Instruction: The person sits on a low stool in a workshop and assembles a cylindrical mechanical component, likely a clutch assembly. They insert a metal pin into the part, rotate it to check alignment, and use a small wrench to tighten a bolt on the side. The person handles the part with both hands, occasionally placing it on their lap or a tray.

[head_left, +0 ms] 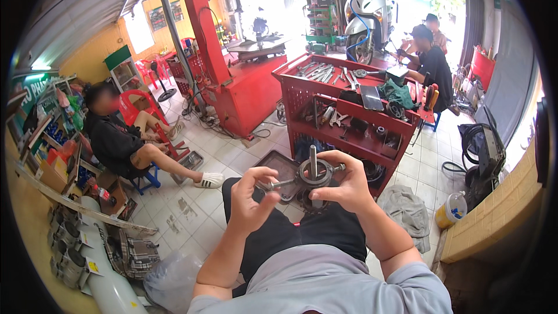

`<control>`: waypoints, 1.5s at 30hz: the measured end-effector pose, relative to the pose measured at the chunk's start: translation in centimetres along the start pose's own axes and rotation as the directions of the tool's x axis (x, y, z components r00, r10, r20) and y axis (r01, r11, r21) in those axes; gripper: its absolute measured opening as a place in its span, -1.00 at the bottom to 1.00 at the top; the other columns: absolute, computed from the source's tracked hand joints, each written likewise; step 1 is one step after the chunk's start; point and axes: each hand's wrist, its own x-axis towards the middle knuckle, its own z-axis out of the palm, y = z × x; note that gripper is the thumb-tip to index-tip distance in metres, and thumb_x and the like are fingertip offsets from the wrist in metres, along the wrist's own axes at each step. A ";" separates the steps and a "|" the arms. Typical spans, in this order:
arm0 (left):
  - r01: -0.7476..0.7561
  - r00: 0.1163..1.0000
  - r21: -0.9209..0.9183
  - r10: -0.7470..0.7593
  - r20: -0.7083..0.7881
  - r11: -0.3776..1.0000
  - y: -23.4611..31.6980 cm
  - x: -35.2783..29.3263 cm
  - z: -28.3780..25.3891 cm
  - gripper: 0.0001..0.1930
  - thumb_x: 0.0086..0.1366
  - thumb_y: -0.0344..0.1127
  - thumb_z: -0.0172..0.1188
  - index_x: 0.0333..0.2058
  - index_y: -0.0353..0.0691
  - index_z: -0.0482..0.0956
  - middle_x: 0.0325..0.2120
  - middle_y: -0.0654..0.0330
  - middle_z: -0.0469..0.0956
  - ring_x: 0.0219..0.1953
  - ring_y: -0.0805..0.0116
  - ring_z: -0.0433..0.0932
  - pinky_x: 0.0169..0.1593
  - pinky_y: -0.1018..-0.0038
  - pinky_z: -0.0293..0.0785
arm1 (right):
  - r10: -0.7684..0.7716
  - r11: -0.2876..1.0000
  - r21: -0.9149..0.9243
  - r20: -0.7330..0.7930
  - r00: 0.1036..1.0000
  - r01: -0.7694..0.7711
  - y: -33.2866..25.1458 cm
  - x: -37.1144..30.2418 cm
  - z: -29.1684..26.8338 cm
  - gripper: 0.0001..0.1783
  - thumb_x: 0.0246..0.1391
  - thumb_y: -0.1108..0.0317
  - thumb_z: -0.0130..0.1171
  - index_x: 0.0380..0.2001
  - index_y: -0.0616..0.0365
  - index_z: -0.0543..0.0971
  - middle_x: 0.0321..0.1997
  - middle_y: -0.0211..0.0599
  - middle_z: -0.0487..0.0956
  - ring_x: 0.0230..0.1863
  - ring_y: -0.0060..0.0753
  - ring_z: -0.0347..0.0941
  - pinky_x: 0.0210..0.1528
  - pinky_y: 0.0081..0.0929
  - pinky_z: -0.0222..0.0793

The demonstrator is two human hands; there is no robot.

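Observation:
My right hand [346,183] grips a dark metal ring-shaped tool [314,175] that looks like a puller, above my lap. A bright threaded centre bolt [313,161] stands upright through its ring. Fingers lie over the top and the thumb presses on the near side. From the ring's left side sticks out a thin side bolt [283,184]. My left hand [253,196] is at that bolt's outer end, its thumb and index finger spread on either side. Under the ring, a darker lower part is partly hidden by my right hand.
A red tool cart [349,119] with wrenches stands ahead, a metal tray [270,161] on the floor beside it. A seated person [116,134] is at the left; two people are near a scooter [369,14]. A grey cloth [404,215] lies right.

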 end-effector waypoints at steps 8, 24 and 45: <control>-0.105 0.993 0.175 0.112 -0.030 0.979 0.5 0.2 -0.3 -0.77 0.18 -0.33 0.27 -0.33 -0.36 0.45 -0.39 0.13 0.50 -0.31 0.43 0.46 -0.18 0.58 0.35 | -0.025 0.998 0.065 -0.015 1.000 0.026 0.1 0.1 -0.2 -0.35 -0.36 0.47 0.52 -0.10 0.31 0.48 -0.20 -0.34 0.55 -0.16 -0.57 0.48 -0.10 -0.57 0.44; -0.029 0.994 0.111 0.040 -0.100 0.993 0.5 0.2 0.3 -0.86 0.14 -0.39 0.25 -0.38 -0.29 0.49 -0.51 0.20 0.51 -0.44 0.44 0.48 -0.32 0.57 0.36 | 0.002 0.999 0.050 -0.022 1.000 -0.001 0.2 0.1 -0.2 -0.35 -0.36 0.44 0.53 -0.11 0.31 0.48 -0.21 -0.33 0.55 -0.16 -0.55 0.49 -0.07 -0.53 0.44; -0.078 0.988 0.187 0.101 -0.117 0.979 0.7 0.3 0.5 -0.78 0.05 -0.45 0.29 -0.29 -0.28 0.52 -0.37 0.13 0.54 -0.32 0.36 0.51 -0.16 0.49 0.41 | 0.015 0.999 0.031 -0.049 0.999 -0.013 0.1 0.1 -0.2 -0.35 -0.39 0.44 0.53 -0.11 0.28 0.51 -0.20 -0.37 0.53 -0.13 -0.57 0.47 -0.07 -0.54 0.43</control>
